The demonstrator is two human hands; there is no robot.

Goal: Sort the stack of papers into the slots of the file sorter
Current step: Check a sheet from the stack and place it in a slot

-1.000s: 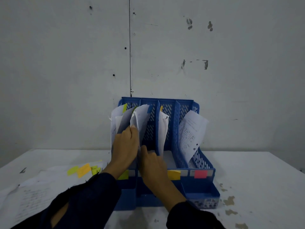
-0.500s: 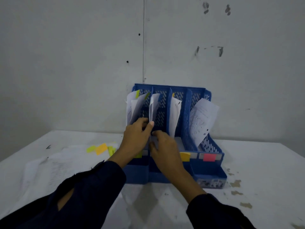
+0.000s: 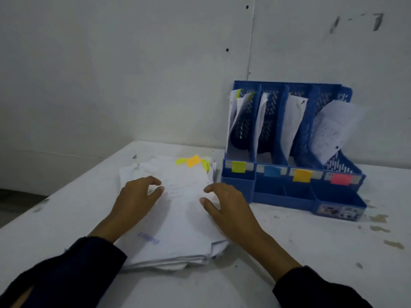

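— Two hands over the stack now. What have they got?
— Nothing gripped. Left hand sits on the sheets' left side, fingers loosely curled, tips on the top page. Right hand mirrors it at the right edge, fingers loosely bent, thumb on the paper.
— And beyond the fingertips?
— Coloured tabs poke out at the stack's far end.
— The sorter?
— Blue sorter stands past the right hand, against the wall, papers upright in all four slots, colour labels along its front.
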